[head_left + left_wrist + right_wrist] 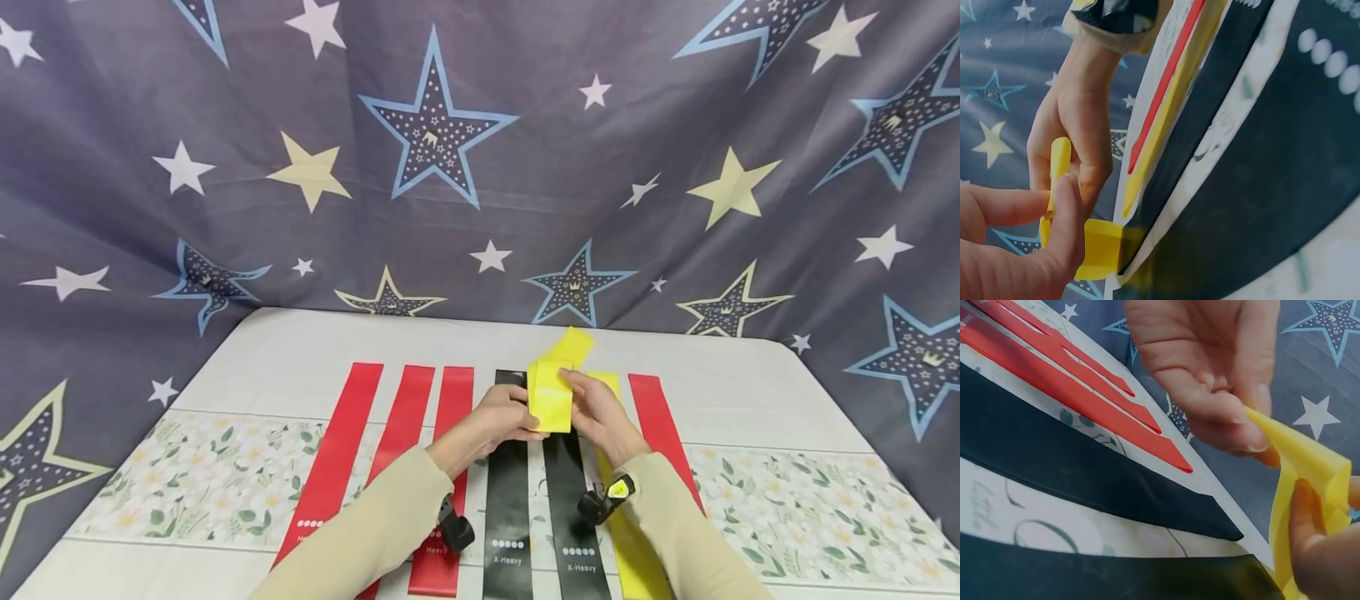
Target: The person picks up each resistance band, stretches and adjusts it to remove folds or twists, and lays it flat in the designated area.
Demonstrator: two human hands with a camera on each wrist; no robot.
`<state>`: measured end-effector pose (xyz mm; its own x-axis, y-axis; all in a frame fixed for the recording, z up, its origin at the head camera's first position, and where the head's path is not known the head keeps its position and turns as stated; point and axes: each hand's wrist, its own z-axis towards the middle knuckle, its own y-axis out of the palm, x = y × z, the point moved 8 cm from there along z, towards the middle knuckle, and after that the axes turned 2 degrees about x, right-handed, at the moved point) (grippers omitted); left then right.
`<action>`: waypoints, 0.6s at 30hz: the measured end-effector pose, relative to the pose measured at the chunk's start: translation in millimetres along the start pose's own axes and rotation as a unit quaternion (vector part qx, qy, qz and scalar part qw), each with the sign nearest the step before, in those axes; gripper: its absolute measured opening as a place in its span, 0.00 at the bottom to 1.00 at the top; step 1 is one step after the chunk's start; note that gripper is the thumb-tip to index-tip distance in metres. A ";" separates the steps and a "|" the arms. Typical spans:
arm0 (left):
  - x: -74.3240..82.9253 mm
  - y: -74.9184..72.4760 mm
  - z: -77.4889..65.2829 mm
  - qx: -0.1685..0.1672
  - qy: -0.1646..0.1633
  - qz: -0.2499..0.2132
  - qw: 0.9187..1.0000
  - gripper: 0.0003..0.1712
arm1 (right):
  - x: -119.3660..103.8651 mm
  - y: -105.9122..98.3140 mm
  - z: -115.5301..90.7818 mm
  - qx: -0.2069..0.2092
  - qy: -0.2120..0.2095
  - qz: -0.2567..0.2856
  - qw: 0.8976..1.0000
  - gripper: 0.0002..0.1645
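In the head view a yellow exercise band [551, 400], folded into a short flat bundle, is held up over the far part of the table. My left hand [506, 415] pinches its left side between thumb and fingers. On the other side my right hand [600, 408] grips it, and in the right wrist view its thumb [1307, 515] presses into the fold. A loose yellow end [1102, 249] trails past the bundle toward the far edge. Below the hands lie two black bands [508, 500] printed X-Heavy.
Several red bands [337, 450] lie lengthwise on the table, most on the left, with one red band [660, 417] at far right. Another yellow band [637, 550] runs under my right forearm. A flowered strip [225, 483] crosses the white tabletop; a star-patterned curtain [480, 225] hangs behind.
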<state>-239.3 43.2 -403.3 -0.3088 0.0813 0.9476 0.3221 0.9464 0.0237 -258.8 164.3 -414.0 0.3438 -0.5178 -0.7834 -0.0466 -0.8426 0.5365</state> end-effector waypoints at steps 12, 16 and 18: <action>-12.9 0.2 1.8 0.018 0.022 0.056 0.998 0.21 | 2.8 6.0 -8.1 0.001 -0.023 -0.087 0.996 0.27; -10.7 1.0 0.0 0.040 0.051 0.066 0.996 0.17 | 4.5 3.8 -11.4 0.005 -0.010 -0.067 0.998 0.23; -9.3 3.0 -2.3 0.038 0.061 0.066 0.995 0.16 | 7.5 2.2 -12.9 0.000 0.011 -0.045 0.999 0.21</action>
<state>-233.4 44.6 -411.3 -0.1548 0.1728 0.9727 0.2822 0.9513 -0.1241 -244.2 160.5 -414.7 0.3673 -0.4371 -0.8210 -0.0152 -0.8854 0.4646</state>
